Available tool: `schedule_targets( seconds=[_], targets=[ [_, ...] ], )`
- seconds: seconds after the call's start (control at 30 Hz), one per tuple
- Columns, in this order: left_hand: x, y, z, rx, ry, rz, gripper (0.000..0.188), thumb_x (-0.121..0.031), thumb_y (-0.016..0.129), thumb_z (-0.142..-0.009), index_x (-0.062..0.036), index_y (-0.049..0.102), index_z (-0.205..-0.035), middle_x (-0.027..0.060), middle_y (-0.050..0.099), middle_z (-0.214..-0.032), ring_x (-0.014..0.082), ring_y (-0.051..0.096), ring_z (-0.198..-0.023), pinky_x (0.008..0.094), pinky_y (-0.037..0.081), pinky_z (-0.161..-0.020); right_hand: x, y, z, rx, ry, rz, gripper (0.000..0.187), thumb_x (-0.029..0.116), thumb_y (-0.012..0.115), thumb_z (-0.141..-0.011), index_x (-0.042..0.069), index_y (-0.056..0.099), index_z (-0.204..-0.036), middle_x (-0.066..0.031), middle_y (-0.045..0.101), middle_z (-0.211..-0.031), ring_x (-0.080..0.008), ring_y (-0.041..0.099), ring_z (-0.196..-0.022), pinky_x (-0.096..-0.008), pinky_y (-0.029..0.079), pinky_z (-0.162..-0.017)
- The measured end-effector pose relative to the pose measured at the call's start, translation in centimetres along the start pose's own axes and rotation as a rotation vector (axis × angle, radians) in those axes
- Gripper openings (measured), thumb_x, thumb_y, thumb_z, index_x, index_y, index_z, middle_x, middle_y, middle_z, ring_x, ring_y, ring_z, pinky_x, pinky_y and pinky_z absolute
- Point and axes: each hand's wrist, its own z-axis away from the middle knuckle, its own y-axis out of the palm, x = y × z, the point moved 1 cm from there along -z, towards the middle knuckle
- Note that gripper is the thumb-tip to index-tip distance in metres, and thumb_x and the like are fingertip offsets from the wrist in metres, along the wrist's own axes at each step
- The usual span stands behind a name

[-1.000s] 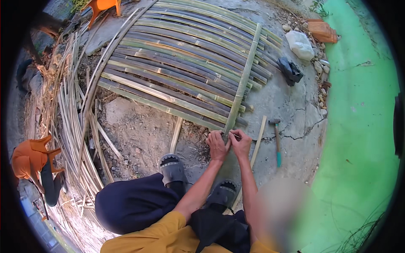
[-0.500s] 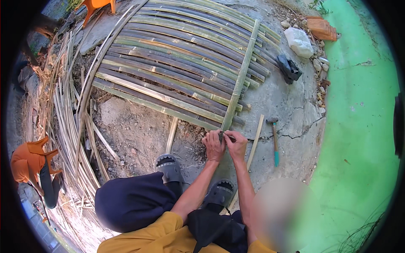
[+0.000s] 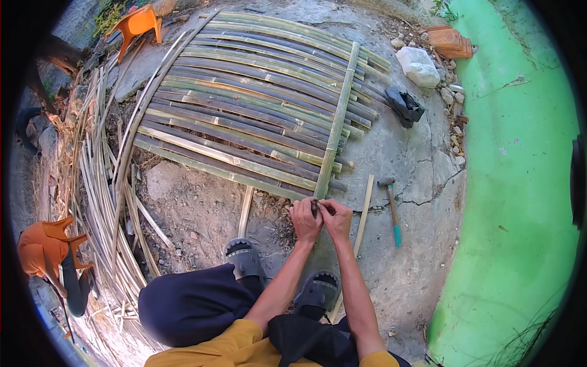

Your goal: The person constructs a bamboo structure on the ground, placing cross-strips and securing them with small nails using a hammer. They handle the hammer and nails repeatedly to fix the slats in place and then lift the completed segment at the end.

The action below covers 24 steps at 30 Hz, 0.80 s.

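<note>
Head view, bamboo panel: long split-bamboo slats (image 3: 257, 104) lie side by side on the ground ahead of the person, under a bamboo crosspiece (image 3: 337, 122) near their right-hand ends.
Left hand: fingers curled around a small dark piece (image 3: 315, 210), just at the crosspiece's near end; the left hand (image 3: 306, 219) partly hides it.
Right hand: the right hand (image 3: 335, 219) pinches at the same piece, fingertips meeting the left's; too small to tell what it is.
Handling, slats: probably stiff lengthwise, light singly, awkward together; smooth skin may slip, and split edges could cut or splinter.
Where to hold: likely best at the crosspiece's ends, thumb on the rounded face, clear of raw edges.
Handling, dark piece: seems light; fingertips suit it.
Surface: cracked concrete (image 3: 428, 244) to the right, bare earth (image 3: 202, 208) to the left; uneven.
Around: a hammer (image 3: 393, 214) and a loose strip (image 3: 365, 211) right of the hands; a pile of thin strips (image 3: 101, 165) and two orange chairs (image 3: 137, 25) on the left.
</note>
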Motion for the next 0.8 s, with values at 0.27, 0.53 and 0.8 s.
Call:
schedule_targets(
  seconds=[0.27, 0.53, 0.8],
  targets=[
    [1.4, 1.0, 0.0, -0.003, 0.075, 0.045, 0.015, -0.012, 0.073, -0.086, -0.0097, 0.062, -0.097, 0.0093, 0.061, -0.089, 0.0318, 0.058, -0.088, 0.0450, 0.042, -0.079, -0.8, 0.6, -0.6, 0.018, -0.041, 0.016, 0.014, 0.006, 0.081, -0.087, -0.002, 0.079, -0.098, -0.0141, 0.079, -0.090, -0.0210, 0.077, -0.079, -0.0324, 0.060, -0.075],
    [1.7, 1.1, 0.2, -0.002, 0.071, 0.124, 0.015, -0.008, 0.072, -0.085, -0.0061, 0.060, -0.093, 0.0118, 0.057, -0.085, 0.0335, 0.056, -0.086, 0.0461, 0.044, -0.078, -1.1, 0.5, -0.1, 0.018, -0.033, -0.067, 0.016, 0.006, 0.083, -0.084, -0.001, 0.079, -0.098, -0.0146, 0.079, -0.095, -0.0244, 0.078, -0.084, -0.0339, 0.061, -0.079],
    [1.4, 1.0, 0.1, 0.013, 0.057, 0.132, 0.016, -0.009, 0.072, -0.085, -0.0051, 0.058, -0.091, 0.0133, 0.056, -0.084, 0.0351, 0.055, -0.085, 0.0469, 0.044, -0.079, 0.0, 0.0, 0.1, 0.024, 0.004, -0.063, 0.019, 0.006, 0.081, -0.084, -0.001, 0.078, -0.101, -0.0147, 0.078, -0.097, -0.0240, 0.078, -0.085, -0.0339, 0.062, -0.077]
  ],
)
